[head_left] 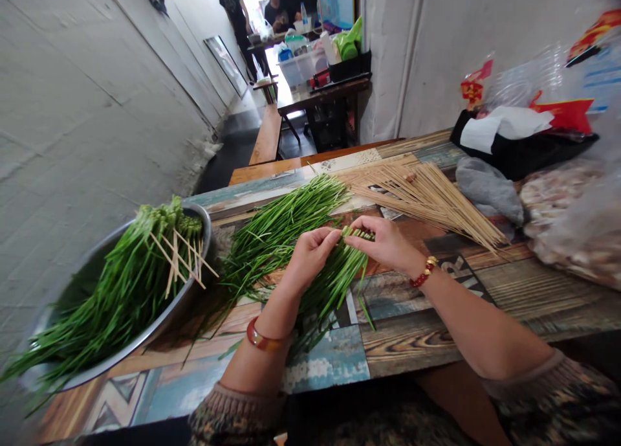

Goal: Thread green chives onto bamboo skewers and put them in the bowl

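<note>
A bunch of green chives (345, 268) hangs between my two hands, its pale cut ends at the top and its leaves trailing down over the table. My left hand (314, 248) pinches at the left side of the cut ends, thumb against fingers. From the right, my right hand (383, 240) grips the stems near those ends. Whether a skewer is in the bunch I cannot tell. Just behind my left hand lies a loose pile of chives (286, 216). Beyond my right hand bamboo skewers (431, 203) are spread in a fan.
At left a metal basin (206, 229) holds skewered chives (121, 271). A bag of pale food pieces (563, 219), a grey plastic bag (490, 187) and a black bag (514, 148) sit right on the patchwork table (412, 349). Two people are in the background near a plastic bin (301, 70).
</note>
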A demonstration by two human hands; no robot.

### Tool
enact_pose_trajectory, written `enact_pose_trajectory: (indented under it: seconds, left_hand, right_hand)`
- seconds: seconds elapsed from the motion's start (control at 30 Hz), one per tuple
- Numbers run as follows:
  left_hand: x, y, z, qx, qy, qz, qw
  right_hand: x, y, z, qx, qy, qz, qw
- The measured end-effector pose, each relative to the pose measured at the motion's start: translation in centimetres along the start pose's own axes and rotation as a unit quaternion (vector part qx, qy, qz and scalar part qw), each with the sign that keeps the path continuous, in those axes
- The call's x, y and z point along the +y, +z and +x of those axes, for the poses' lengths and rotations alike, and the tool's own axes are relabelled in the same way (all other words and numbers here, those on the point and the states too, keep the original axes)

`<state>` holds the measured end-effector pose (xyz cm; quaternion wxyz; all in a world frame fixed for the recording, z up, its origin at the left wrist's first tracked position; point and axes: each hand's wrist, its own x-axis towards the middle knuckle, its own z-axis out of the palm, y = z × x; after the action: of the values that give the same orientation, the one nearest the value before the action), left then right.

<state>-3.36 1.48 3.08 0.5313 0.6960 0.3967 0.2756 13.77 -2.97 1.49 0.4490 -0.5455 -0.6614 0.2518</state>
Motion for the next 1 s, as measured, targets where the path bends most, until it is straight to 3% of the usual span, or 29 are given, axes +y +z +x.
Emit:
enact_pose_trajectory:
  seconds: [0.3,0.57,0.83,1.0]
  left_hand:
    - [0.2,0.1,-0.1,-0.050,-0.013,0.031,0.998]
    - [0.0,0.4,-0.1,-0.057,-0.047,-0.047,0.996]
    - [-0.2,0.2,-0.1,-0.047,-0.059,-0.080,0.994]
    - [-0.7,-1.0,0.2,0.020,-0.062,-0.125,0.990]
  right_hand:
    - [-0.4,0.1,-0.1,0.009,-0.003,0.038,0.999]
    - [-0.3,0.0,-0.1,0.016,-0.009,-0.012,1.000]
    - [-0.6,-0.5,-0.1,0.014,-0.011,-0.005,1.000]
    - [-0.1,-1.6,0.1,0.001,0.005,-0.024,1.000]
